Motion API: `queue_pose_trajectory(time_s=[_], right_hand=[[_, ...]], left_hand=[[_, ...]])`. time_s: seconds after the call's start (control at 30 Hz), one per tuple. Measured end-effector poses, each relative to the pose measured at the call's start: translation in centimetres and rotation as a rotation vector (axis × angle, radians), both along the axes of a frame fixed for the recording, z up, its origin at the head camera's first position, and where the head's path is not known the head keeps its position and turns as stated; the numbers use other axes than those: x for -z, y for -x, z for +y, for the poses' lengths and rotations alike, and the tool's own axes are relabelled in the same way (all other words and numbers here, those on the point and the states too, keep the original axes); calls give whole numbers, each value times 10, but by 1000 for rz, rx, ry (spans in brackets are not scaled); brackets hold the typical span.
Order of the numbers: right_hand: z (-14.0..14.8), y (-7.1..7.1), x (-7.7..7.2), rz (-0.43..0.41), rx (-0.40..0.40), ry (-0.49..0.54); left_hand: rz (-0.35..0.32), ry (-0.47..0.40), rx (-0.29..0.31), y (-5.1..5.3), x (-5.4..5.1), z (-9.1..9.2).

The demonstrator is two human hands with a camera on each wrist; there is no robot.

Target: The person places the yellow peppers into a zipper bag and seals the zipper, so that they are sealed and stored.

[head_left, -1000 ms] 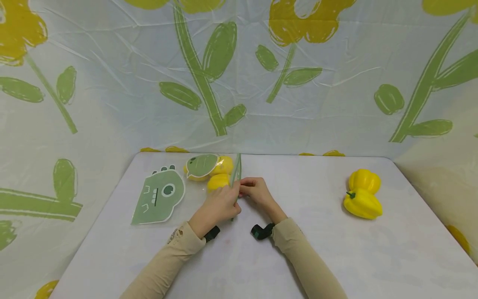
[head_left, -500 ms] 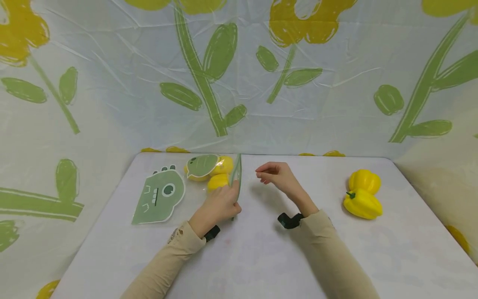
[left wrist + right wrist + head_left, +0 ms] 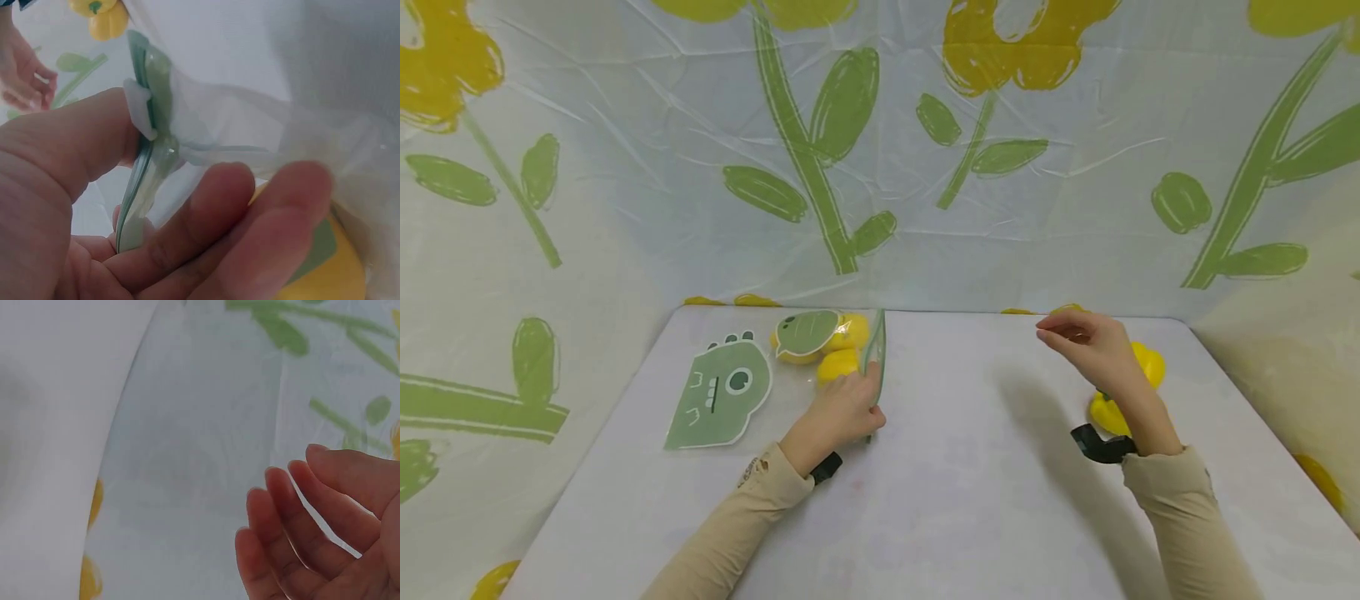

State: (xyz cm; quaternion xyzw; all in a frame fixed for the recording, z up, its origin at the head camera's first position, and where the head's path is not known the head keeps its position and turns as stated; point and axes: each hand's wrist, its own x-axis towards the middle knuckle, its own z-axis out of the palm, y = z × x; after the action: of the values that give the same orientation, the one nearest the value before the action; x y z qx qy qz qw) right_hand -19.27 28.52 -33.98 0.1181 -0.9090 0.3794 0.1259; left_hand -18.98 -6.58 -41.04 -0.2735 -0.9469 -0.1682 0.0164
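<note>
Plastic bag [image 3: 806,333] (green-edged) in the left hand [image 3: 838,412].

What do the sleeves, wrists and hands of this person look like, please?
The left sleeve is long beige fabric with a small dark pattern near the cuff. The right sleeve is beige fabric too, its cuff apparently turned back. A small black angular piece shows at each wrist. The left hand and right hand wear no gloves.
</note>
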Motion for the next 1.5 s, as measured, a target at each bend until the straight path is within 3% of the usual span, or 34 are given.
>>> queue_pose_trajectory(time_s=[0.2, 0.5, 0.9, 1.2, 1.5], right_hand=[[53, -14, 9, -26, 85, -192], [96, -37, 41, -72, 43, -344], [103, -44, 58, -113, -8, -353], [95, -44, 58, -183, 14, -452], [84, -41, 57, -203, -78, -495]], left_hand=[[-19, 10, -11, 0, 0, 1], [-20, 5, -15, 1, 1, 1], [-25, -14, -11, 0, 1, 1], [-9, -16, -20, 0, 2, 2], [-18, -7, -33, 0, 1, 2]])
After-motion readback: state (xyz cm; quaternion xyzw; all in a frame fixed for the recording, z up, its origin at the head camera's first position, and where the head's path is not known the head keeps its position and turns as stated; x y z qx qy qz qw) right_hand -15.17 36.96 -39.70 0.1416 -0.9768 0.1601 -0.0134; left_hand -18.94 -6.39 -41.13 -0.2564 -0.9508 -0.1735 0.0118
